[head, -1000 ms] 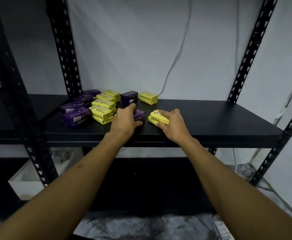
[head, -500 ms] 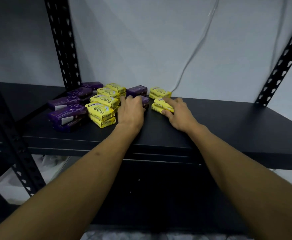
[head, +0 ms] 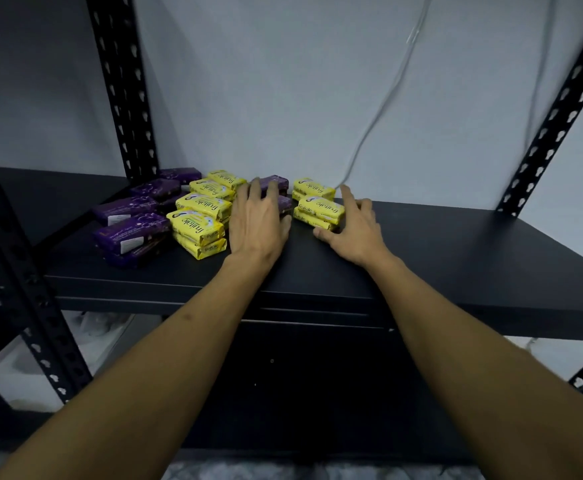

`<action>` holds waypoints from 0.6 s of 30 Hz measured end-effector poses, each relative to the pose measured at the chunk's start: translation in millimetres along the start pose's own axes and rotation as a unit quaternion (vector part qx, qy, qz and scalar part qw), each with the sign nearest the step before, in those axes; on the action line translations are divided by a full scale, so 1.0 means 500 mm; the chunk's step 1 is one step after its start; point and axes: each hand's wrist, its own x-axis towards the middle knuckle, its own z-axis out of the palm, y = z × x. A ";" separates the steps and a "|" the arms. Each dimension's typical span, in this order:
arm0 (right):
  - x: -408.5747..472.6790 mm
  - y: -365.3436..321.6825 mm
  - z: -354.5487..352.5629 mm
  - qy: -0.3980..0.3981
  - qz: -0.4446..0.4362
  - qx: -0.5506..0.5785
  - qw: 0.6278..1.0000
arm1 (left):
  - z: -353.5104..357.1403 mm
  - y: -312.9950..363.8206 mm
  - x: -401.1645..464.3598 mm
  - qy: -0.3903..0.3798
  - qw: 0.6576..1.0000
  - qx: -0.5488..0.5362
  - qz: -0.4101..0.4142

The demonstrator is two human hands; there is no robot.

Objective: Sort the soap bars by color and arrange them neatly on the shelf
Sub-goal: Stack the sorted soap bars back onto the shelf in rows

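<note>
Soap bars sit on the black shelf (head: 439, 251): purple bars (head: 129, 230) far left, yellow bars (head: 198, 223) beside them. I see my left hand (head: 259, 220) flat, fingers straight, over two purple bars (head: 276, 183); my right hand (head: 352, 226), fingers spread, touches a yellow stack (head: 319, 207).

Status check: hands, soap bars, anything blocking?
Left hand flat over purple bars. Right hand open against yellow stack. Colours alternate in columns, not yet grouped. Shelf unobstructed to the right.

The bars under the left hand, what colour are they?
Purple bars, clearest in the head view.
</note>
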 end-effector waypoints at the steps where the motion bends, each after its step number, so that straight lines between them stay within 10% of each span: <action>1: -0.013 0.000 -0.007 0.005 0.020 -0.008 1.000 | -0.005 0.002 -0.005 0.010 1.000 0.001 0.020; 8: -0.141 0.028 -0.071 -0.061 0.046 -0.142 0.987 | -0.039 0.073 -0.092 -0.083 0.983 -0.039 0.158; 18: -0.439 0.162 -0.200 -0.019 0.059 -0.103 0.993 | -0.063 0.212 -0.280 -0.218 0.961 -0.073 0.151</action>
